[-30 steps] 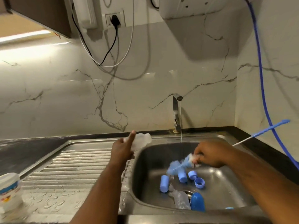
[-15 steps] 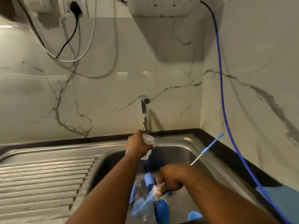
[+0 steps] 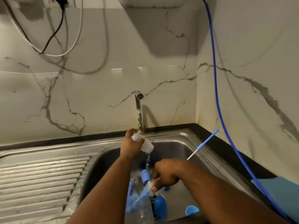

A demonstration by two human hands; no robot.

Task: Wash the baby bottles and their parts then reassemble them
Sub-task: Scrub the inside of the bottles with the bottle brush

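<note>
The left hand (image 3: pixel 131 147) grips a clear plastic baby bottle (image 3: pixel 146 145) under the metal tap (image 3: pixel 139 109); at its five o'clock the right hand (image 3: pixel 165 177) grips a long blue bottle brush (image 3: pixel 137 199).

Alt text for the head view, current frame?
A person's left hand holds a clear baby bottle under the running tap over a steel sink. The right hand grips a blue bottle brush above blue bottle parts lying in it.
</note>
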